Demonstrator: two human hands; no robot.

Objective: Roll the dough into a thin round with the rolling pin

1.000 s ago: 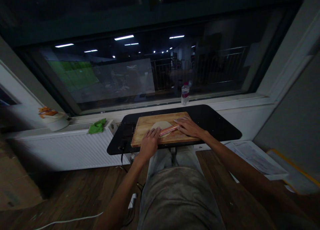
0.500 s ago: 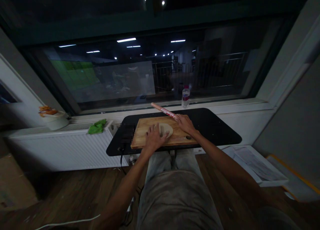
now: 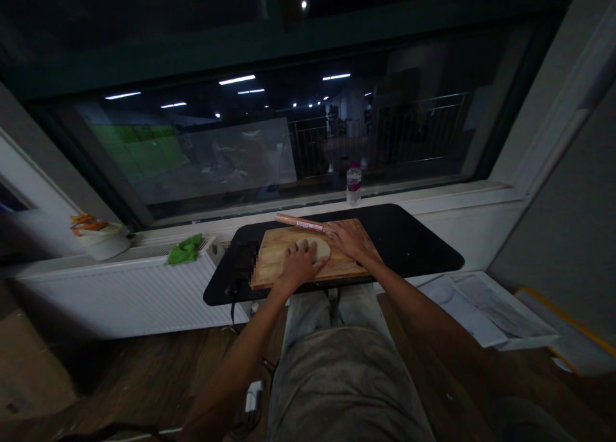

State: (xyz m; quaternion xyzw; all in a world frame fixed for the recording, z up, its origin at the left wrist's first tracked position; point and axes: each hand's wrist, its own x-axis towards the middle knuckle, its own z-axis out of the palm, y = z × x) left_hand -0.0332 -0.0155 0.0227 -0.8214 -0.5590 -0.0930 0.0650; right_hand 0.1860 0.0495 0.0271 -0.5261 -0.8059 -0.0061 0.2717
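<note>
A flat oval of pale dough (image 3: 323, 249) lies on a wooden cutting board (image 3: 270, 272). My left hand (image 3: 301, 263) rests over the left part of the dough with its fingers spread, hiding some of it. Wrapped round the right end of a rolling pin (image 3: 299, 222) is my right hand (image 3: 347, 238). The pin is light brown with a red and white label, and it points left along the board's far edge, behind the dough.
The board sits on a black tabletop (image 3: 409, 243) below a window. A water bottle (image 3: 353, 184) stands on the sill. To the left, a green cloth (image 3: 185, 249) and a white bowl (image 3: 103, 240) sit on the radiator (image 3: 129, 304). A dark, blurred-out object lies left of the board.
The rolling pin's free end has swung left and toward me, so the pin lies flatter across the view. My left hand stays on the dough. The whole view has shifted slightly.
</note>
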